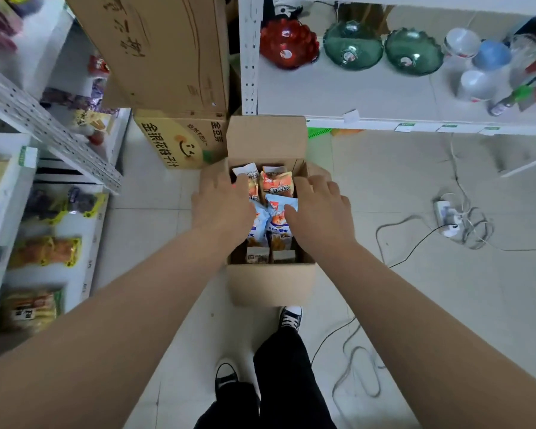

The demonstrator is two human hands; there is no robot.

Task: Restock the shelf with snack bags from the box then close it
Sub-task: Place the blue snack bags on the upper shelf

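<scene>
An open cardboard box [270, 283] stands on the tiled floor in front of my feet, its far flap upright. Inside lie several snack bags: an orange bag [276, 184] at the back and light-blue bags [277, 226] in the middle. My left hand [222, 201] hovers over the box's left side, fingers reaching down among the bags. My right hand [319, 209] is over the right side, fingers spread and relaxed, thumb touching a blue bag. I cannot see either hand gripping a bag. The snack shelf [44, 249] stands at my left with yellow and orange packs.
Two larger cardboard boxes [180, 140] are stacked behind the open box. A white shelf [353, 94] at the right holds red and green glass bowls and plastic cups. A power strip [446, 218] and loose cables lie on the floor to the right.
</scene>
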